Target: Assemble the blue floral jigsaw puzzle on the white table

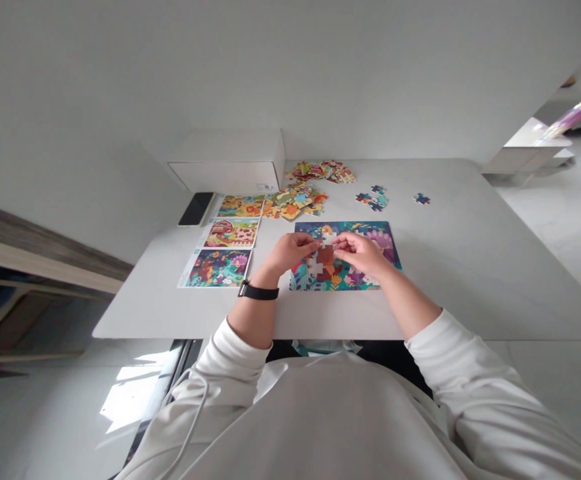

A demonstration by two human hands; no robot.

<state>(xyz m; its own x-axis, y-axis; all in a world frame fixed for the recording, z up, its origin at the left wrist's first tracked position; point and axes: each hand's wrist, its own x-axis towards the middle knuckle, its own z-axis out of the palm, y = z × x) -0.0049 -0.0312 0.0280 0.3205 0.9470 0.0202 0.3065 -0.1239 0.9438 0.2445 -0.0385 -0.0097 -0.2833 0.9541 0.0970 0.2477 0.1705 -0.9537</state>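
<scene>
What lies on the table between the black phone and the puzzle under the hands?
In the head view, a sheet of three colourful pictures lies between the phone and the puzzle, flat on the table.

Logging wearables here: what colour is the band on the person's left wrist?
The band is black, seen best in the head view.

My left hand (290, 252) and right hand (360, 252) met fingertip to fingertip over the middle of the jigsaw puzzle (387, 243), just above its open gaps. Whatever they pinched was too small to tell. A heap of loose pieces (295, 200) lay just beyond the puzzle. Three picture cards (220, 267) sat left of it, and a phone (196, 208) lay farther left, beyond the cards.
</scene>
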